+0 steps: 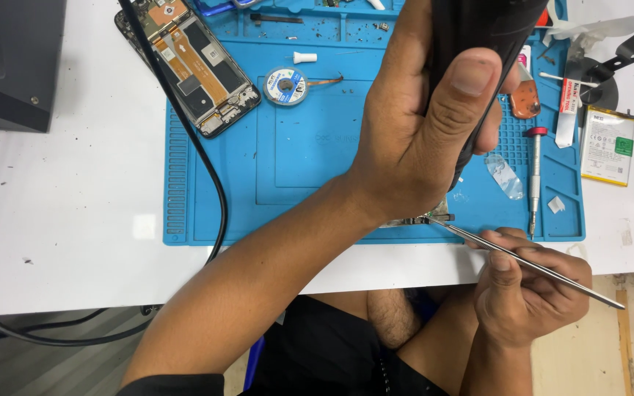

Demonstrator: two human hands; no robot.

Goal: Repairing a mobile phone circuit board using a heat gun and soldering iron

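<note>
We note left hand fingers wrapped around a black tool; right hand fingers pinching tweezers on the blue mat.

- I see a flat rectangular battery pack, white-labelled with a green patch, just right of the blue mat.
- A narrow white-and-red labelled strip lies at the mat's right edge.

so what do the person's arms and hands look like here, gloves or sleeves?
No gloves: both the left hand and the right hand are bare, with short trimmed nails. No rings, watch or wristband show. The forearms are bare too. A dark sleeve edge shows only at the top of the left arm, near the bottom of the frame.
</note>
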